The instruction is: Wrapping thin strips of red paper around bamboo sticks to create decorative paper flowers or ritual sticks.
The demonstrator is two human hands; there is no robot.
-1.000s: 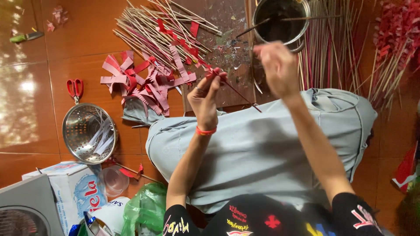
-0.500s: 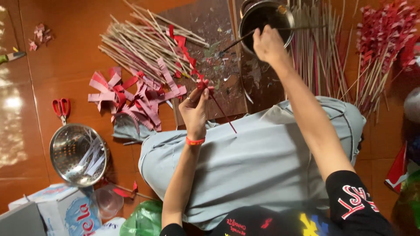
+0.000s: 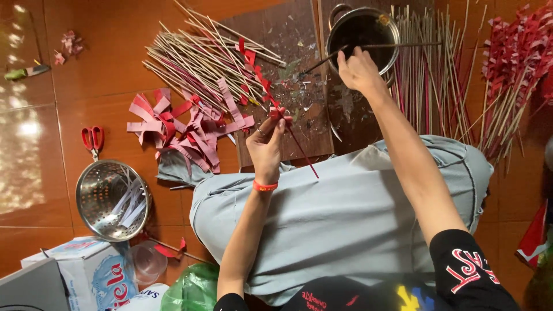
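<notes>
Floor [image 3: 75, 69] of reddish-brown tile carries all the work, seen from above the seated person's grey-clad lap [image 3: 345, 213]. Dark wooden board [image 3: 288, 86] lies on the floor just beyond the lap, speckled with residue. Loose pile of thin sticks [image 3: 196, 57] lies at far left of the board, with a heap of pink and red paper strips [image 3: 184, 126] nearer, beside it. Upright bundles of sticks [image 3: 426, 75] stand at far right, and finished red-tipped ones [image 3: 512, 63] lie further right. Metal pot [image 3: 363, 34] sits at the far end of the board. Steel colander [image 3: 112, 198] with white strips sits at near left, red scissors [image 3: 92, 138] just beyond it. Right hand [image 3: 360, 72] grips a thin brush [image 3: 322, 60] reaching into the pot. Left hand [image 3: 268, 144], with an orange wristband, pinches a red stick [image 3: 299, 150] with red paper wound at its tip, held over the board's near edge.
</notes>
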